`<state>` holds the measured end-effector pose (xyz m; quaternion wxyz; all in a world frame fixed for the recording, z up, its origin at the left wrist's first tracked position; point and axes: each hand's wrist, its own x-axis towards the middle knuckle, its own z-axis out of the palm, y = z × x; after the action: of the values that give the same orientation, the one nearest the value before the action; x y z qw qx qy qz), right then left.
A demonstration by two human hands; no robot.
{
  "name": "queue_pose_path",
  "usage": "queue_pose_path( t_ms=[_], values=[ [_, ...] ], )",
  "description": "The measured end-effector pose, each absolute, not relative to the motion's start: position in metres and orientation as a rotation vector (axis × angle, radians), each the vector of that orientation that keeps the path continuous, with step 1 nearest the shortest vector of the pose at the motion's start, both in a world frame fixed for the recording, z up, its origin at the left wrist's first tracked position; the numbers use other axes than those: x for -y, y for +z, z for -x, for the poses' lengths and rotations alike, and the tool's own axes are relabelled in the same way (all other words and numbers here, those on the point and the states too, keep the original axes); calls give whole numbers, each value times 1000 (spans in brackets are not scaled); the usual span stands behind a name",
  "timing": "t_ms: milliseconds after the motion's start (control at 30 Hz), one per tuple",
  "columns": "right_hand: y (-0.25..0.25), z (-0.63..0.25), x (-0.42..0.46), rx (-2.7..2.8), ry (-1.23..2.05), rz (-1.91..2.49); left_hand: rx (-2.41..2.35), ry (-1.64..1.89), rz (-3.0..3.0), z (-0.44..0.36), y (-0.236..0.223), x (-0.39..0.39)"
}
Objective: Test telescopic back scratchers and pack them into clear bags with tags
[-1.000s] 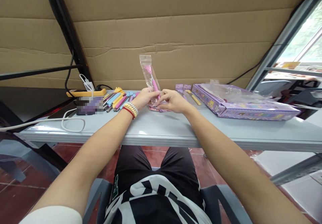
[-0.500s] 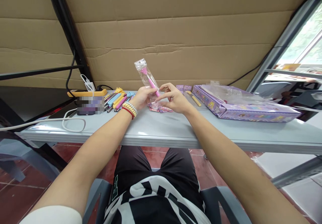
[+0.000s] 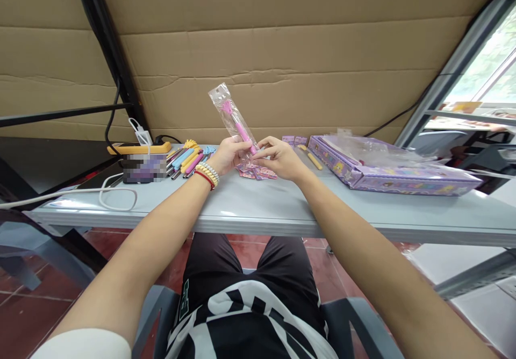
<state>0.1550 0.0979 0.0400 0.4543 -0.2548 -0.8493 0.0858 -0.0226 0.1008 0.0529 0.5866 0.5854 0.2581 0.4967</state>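
Containing one pink pen, the clear bag leans leftward above the table, clamped between thumb and fingers of my left hand. My right hand is at its lower end, fingertips drawn near the thumb; whether they grip, I cannot tell. Printed pink packets lie below. Rightward, a purple box bears crumpled clear plastic; its interior is hidden.

The one camera rides on the head of the seated person, looking forward and down over the lap to the desk. It sits close: the arms run in from the lower corners, bringing left hand and right hand to mid-view, with cardboard facing it behind and a window at the right edge.
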Motion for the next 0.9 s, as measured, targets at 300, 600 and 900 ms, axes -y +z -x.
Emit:
queue_pose_path(
  t_ms=[300,600,900],
  values=[
    [40,-153,-100,2076,294,710,-700,1143,-1478,21,52,-101],
    [42,-156,-99,2058,424,658,-763,1170,-1478,21,51,-105],
    [42,-157,-97,2106,555,682,-700,1136,-1436,25,51,-105]
  ],
)
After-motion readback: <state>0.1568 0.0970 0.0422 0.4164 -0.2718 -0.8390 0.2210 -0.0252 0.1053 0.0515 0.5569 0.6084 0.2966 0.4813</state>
